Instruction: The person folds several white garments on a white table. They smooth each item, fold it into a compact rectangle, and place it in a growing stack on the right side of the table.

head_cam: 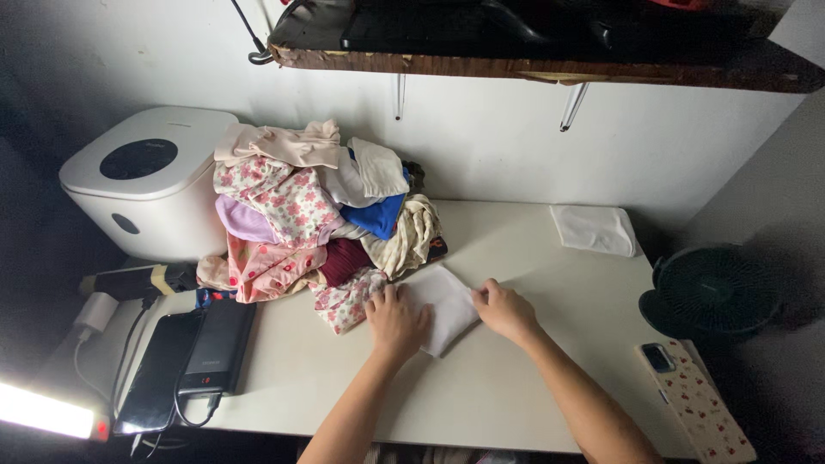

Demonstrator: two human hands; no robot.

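We see a white table against a white wall; our left hand and right hand press flat, fingers spread, on a folded white cloth beside the clothes pile

light: dim room, bright lamp strip glaring at lower left | shadows: dark corners, deep shade under shelf | focus: sharp at tabletop centre | distortion: wide-angle bending at edges
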